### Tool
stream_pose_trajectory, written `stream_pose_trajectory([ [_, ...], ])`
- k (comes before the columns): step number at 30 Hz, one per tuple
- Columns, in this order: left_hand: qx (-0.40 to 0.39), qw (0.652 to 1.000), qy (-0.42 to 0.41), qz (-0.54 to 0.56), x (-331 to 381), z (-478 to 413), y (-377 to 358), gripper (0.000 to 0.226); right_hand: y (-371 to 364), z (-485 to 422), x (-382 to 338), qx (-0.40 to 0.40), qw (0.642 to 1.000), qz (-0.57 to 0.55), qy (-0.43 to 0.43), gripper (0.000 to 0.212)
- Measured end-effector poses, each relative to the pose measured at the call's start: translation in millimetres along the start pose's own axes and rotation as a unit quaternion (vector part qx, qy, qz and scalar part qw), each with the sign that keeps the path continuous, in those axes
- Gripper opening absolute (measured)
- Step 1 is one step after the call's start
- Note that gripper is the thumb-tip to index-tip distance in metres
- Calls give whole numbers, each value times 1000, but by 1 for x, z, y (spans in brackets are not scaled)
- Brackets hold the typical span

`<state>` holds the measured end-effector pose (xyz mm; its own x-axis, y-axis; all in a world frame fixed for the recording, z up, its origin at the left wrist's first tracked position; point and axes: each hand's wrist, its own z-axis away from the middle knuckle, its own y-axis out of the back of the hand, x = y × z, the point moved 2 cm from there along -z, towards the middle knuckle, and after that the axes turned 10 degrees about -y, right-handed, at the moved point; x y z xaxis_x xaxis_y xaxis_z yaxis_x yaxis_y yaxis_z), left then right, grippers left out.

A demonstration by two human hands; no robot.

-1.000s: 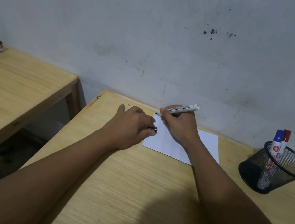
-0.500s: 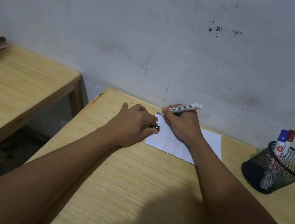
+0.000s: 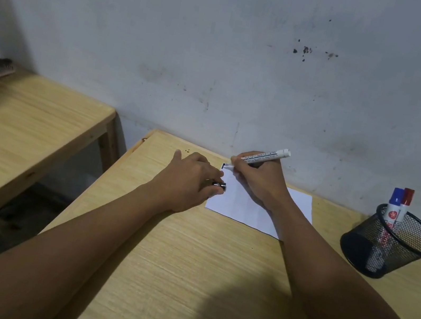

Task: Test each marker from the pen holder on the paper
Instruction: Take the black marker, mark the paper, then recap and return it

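White paper (image 3: 249, 204) on pale wood-grain desk (image 3: 185, 266), black mesh pen holder (image 3: 395, 246), blue-capped marker (image 3: 395, 200), red-capped marker (image 3: 408, 196), white black-lettered marker (image 3: 262, 157), grey stained wall (image 3: 222, 50).

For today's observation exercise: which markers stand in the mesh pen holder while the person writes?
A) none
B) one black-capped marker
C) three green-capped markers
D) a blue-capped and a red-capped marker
D: the pen holder contains a blue-capped marker and a red-capped marker, while the right hand writes on the paper with a third marker.

Two bare forearms, no sleeves.
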<state>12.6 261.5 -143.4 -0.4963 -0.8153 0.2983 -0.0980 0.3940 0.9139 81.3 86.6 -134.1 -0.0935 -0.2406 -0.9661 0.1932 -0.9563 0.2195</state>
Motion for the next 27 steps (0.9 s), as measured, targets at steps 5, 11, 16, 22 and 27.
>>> stream_pose_trajectory([
  [5,-20,999,24,19,4,0,6,27,19,22,-32,22,996,-83,38,11],
  [11,68,990,53,112,37,-6,38,20,61,72,-66,30,992,-90,79,9],
  [16,130,982,-18,136,110,-23,96,22,103,132,-93,47,987,-102,114,9],
  [22,193,961,-100,173,200,-29,146,22,143,206,-138,66,976,-102,182,9],
  [27,207,953,-151,162,255,-24,163,19,171,250,-155,80,972,-72,208,17],
])
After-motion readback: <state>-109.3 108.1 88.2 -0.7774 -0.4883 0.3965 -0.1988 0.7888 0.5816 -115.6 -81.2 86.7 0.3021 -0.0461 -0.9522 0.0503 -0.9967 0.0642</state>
